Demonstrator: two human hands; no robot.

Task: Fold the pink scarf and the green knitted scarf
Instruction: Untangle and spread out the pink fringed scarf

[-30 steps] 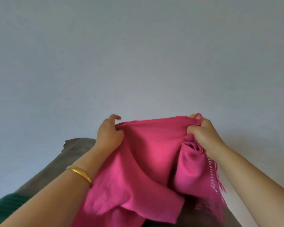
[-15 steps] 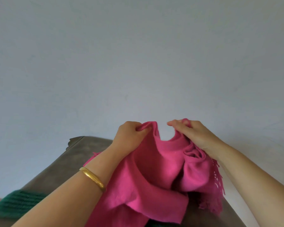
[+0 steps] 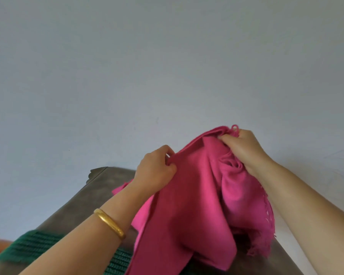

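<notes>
Both hands hold the pink scarf [image 3: 189, 205] up in the air. The left hand [image 3: 154, 171] pinches its top edge, and the right hand [image 3: 244, 149] — a bit higher — grips a bunched corner. The scarf hangs down between them. The green knitted scarf [image 3: 26, 249] lies under the left arm — on the grey table [image 3: 99, 187].

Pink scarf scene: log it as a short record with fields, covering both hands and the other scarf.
pink scarf: held up above the table, bunched, fringe hanging at its right side
left hand: pinches the scarf's upper edge
right hand: grips the scarf's top, higher than the left
green knitted scarf: lies on the table at lower left, partly behind the left forearm
table: grey-brown, against a pale wall
bracelet: gold, on left wrist
</notes>
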